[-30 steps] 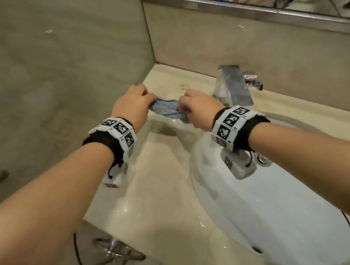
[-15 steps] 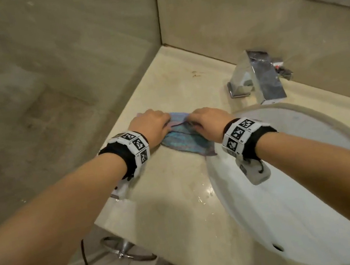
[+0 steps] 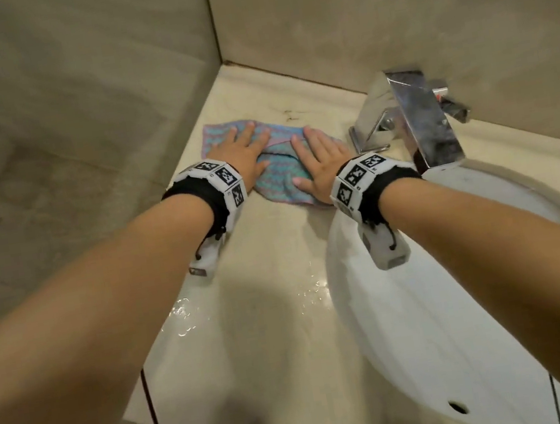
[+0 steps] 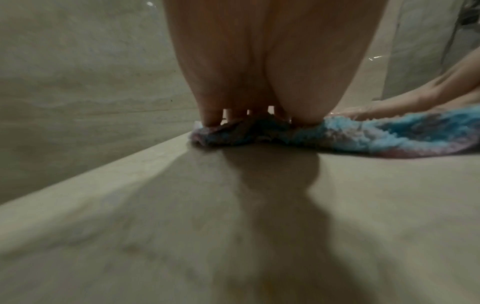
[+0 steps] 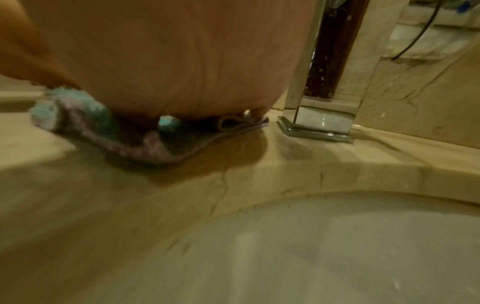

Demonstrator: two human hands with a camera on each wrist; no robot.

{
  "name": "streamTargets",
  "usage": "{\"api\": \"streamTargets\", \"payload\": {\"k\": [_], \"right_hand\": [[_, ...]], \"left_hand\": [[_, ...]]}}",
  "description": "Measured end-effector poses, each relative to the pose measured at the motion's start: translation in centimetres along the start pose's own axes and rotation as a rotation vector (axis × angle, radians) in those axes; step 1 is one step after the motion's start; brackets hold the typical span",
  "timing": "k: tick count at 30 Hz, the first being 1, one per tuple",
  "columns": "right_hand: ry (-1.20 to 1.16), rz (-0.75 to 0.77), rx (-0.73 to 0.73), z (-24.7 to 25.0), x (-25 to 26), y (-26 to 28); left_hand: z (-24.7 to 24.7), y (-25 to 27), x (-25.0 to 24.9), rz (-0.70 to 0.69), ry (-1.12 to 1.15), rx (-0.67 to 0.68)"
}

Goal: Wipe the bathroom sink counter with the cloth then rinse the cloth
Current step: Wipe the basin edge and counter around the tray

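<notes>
Head view: the cloth [image 3: 276,172] lies at frame centre on the counter [image 3: 252,326], left of the faucet [image 3: 417,116], pressed flat under the left hand [image 3: 243,151] and right hand [image 3: 318,161], fingers straight. Its bunched folds could slip, leaving the dark smudge [image 3: 290,113] above it unwiped.

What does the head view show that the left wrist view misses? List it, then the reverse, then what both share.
Only the head view: the faucet, the white basin, the wet patch on the counter, both wristbands, and the left hand's straight fingers from above.
Only the left wrist view: the cloth's fluffy edge bunched under the palm.
Both: both hands pressing flat on the cloth, the right hand beside the left, on the beige counter.
</notes>
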State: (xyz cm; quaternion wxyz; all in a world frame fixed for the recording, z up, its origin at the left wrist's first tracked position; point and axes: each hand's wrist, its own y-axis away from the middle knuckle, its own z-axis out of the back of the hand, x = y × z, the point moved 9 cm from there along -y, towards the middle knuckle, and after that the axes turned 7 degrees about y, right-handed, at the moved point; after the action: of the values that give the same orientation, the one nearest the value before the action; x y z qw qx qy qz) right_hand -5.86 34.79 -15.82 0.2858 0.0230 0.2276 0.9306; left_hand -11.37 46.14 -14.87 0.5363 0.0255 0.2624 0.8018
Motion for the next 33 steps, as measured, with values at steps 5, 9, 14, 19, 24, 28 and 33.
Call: {"api": "streamTargets", "payload": {"k": [5, 9, 14, 19, 24, 28, 33], "right_hand": [[-0.027, -0.058, -0.062, 1.2, -1.8, -3.7], [-0.045, -0.118, -0.094, 2.0, -2.9, -5.7], [-0.040, -0.153, -0.119, 2.8, -3.6, -7.5], [-0.065, -0.169, -0.110, 2.8, -3.9, -8.3], [-0.055, -0.174, -0.145, 3.0, -4.0, -8.2], [-0.055, -0.189, -0.137, 2.9, -3.8, -7.9], [-0.052, -0.189, -0.164, 2.9, -2.3, -6.4]], "left_hand": [[1.5, -3.3, 0.4, -0.008, 0.007, -0.014], [2.9, -5.4, 0.3, -0.012, -0.005, -0.027], [4.1, -7.3, 0.4, -0.037, -0.013, -0.030], [4.4, -8.5, 0.5, -0.048, 0.000, -0.011], [4.3, -8.8, 0.7, -0.057, -0.002, 0.011], [4.2, -8.1, 0.7, -0.062, -0.016, 0.011], [3.0, -6.0, 1.3, -0.040, 0.003, -0.008]]}}
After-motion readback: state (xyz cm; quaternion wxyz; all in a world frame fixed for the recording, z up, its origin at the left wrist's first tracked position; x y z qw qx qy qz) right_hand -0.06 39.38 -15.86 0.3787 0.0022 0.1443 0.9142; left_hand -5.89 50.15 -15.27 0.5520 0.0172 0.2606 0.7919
